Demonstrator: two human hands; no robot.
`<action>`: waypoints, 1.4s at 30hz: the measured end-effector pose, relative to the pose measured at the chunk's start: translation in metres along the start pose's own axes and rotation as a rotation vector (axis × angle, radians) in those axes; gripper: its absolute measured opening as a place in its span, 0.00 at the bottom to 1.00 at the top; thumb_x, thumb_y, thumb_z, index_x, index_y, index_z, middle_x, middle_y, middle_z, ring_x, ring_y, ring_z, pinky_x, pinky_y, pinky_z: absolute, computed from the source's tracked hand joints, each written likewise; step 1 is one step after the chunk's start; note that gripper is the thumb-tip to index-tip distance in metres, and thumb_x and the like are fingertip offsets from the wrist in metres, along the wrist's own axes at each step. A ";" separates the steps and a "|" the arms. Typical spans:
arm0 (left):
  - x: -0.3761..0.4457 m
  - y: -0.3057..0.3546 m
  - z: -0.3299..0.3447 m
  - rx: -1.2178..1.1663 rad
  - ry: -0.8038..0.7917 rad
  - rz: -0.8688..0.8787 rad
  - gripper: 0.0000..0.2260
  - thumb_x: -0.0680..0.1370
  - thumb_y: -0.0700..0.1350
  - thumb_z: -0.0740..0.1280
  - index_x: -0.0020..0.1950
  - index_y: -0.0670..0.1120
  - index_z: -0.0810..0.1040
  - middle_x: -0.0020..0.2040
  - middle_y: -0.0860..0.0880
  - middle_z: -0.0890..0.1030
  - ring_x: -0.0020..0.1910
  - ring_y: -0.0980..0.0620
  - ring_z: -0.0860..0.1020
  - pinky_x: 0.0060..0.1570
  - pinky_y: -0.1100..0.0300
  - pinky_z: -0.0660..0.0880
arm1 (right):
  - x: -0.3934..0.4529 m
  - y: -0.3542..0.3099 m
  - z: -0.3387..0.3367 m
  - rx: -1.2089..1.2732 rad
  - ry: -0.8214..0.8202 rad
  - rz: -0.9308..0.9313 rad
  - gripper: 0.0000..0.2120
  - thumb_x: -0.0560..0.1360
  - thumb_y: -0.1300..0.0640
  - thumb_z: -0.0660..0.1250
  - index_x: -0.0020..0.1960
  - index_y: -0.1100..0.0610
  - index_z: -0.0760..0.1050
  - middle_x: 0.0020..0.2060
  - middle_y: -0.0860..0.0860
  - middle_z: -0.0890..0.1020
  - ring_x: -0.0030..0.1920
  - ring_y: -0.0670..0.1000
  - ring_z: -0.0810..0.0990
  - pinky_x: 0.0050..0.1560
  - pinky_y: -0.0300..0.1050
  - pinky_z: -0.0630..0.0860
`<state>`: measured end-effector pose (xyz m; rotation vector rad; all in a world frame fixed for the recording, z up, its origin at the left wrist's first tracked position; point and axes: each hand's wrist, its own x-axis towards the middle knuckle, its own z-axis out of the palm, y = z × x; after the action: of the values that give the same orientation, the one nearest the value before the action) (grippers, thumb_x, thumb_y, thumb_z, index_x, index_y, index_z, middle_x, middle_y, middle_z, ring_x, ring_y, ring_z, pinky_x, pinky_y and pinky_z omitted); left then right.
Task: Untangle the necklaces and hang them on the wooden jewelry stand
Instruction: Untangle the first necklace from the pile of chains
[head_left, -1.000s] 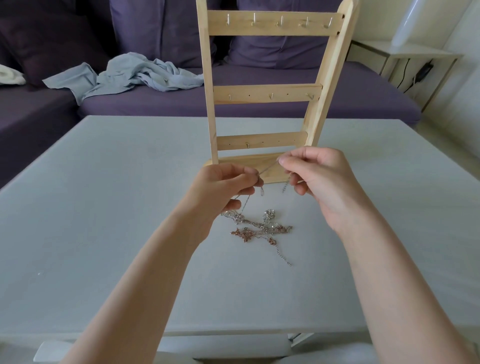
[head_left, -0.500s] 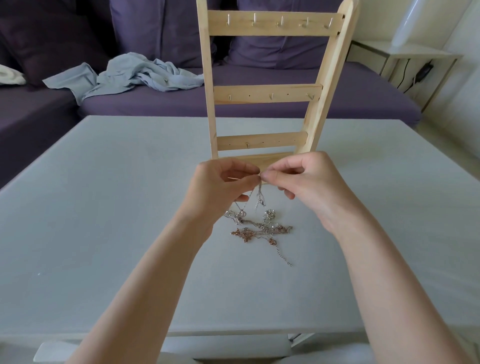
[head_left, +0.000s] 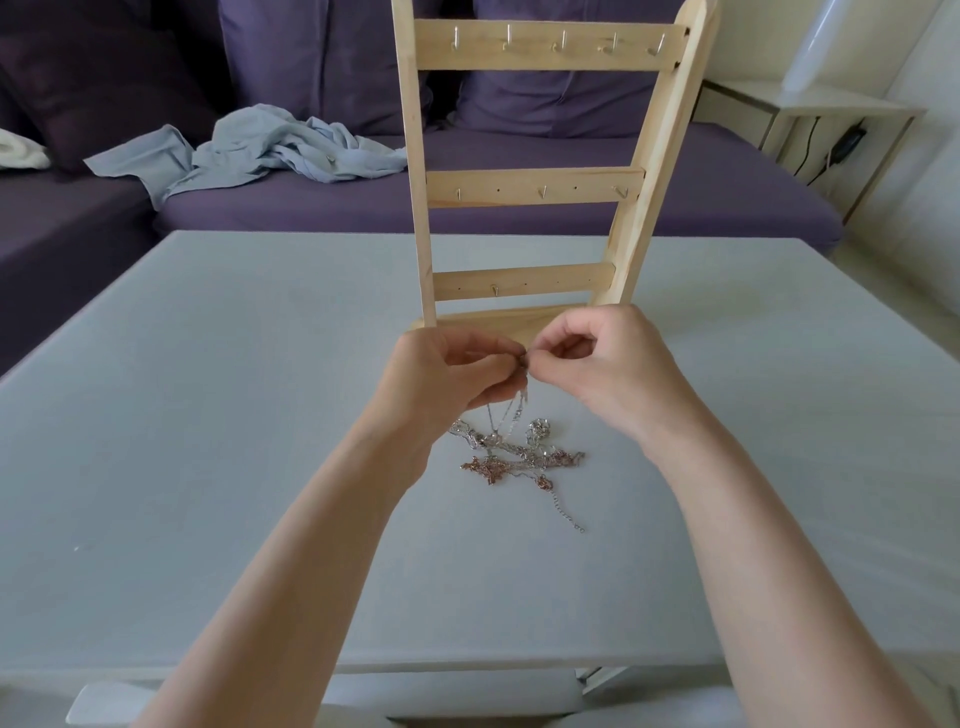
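The left hand (head_left: 447, 374) and right hand (head_left: 597, 364) meet fingertip to fingertip, both pinching one thin chain (head_left: 511, 415); just below them the necklaces (head_left: 519, 457) lie knotted; the wooden jewelry stand (head_left: 524, 182) stands just behind; a hard tug could tighten the knot.

Pale grey table (head_left: 208, 467), matte top. Tangled heap of silver and rose-gold necklaces (head_left: 519, 454) lying just below and nearer than the pinch point, one thin chain tail trailing toward the near edge. Wooden jewelry stand (head_left: 524, 187) upright just beyond the pinch, base flat on the top.
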<state>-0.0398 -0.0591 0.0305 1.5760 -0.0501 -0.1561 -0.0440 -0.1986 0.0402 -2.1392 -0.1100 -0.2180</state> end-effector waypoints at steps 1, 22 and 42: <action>0.000 -0.001 0.000 0.007 0.001 0.002 0.05 0.74 0.32 0.66 0.44 0.38 0.81 0.35 0.46 0.83 0.34 0.56 0.81 0.42 0.67 0.79 | 0.000 0.000 0.000 -0.015 -0.001 -0.005 0.09 0.68 0.62 0.71 0.31 0.52 0.76 0.24 0.43 0.75 0.24 0.39 0.70 0.27 0.28 0.65; 0.001 -0.005 0.003 0.383 0.043 0.168 0.08 0.72 0.34 0.66 0.34 0.42 0.77 0.29 0.47 0.80 0.27 0.57 0.77 0.35 0.63 0.79 | 0.001 -0.001 0.001 -0.037 -0.066 0.026 0.05 0.67 0.61 0.71 0.33 0.54 0.78 0.27 0.45 0.76 0.27 0.40 0.71 0.29 0.30 0.66; 0.005 -0.004 -0.002 0.543 0.083 0.323 0.07 0.73 0.36 0.65 0.36 0.44 0.71 0.31 0.53 0.77 0.32 0.54 0.78 0.34 0.60 0.74 | 0.000 -0.001 -0.008 0.148 -0.208 0.100 0.05 0.70 0.62 0.71 0.36 0.56 0.78 0.27 0.48 0.75 0.25 0.41 0.70 0.32 0.35 0.69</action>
<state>-0.0353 -0.0580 0.0260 2.0875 -0.3005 0.1936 -0.0455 -0.2051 0.0454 -2.0086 -0.1345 0.0700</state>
